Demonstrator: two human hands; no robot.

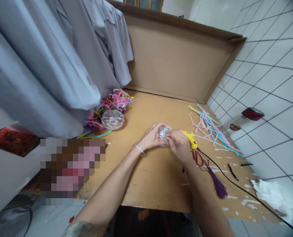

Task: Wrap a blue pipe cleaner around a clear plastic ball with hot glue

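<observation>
My left hand point(151, 136), with a bracelet at the wrist, is closed round the side of a small clear plastic ball point(161, 132) that has light blue bits on it. My right hand point(179, 144) reaches over the ball's near right side with thumb and fingers pinched together against it. Whatever those fingertips may hold is too small to make out. Just beyond my right hand lies a yellow hot glue gun point(191, 140), its black cord running to the lower right. Red-handled scissors point(197, 158) show beside my right wrist, next to a purple tassel point(218, 184).
A larger clear ball point(113, 119) sits by a heap of colourful pipe cleaners point(118, 100) under hanging grey cloth point(87, 59). More pipe cleaners point(208, 125) lie right, near a red-lidded jar point(245, 117). White tissue point(272, 194) is at the right edge. Cardboard point(181, 56) stands behind.
</observation>
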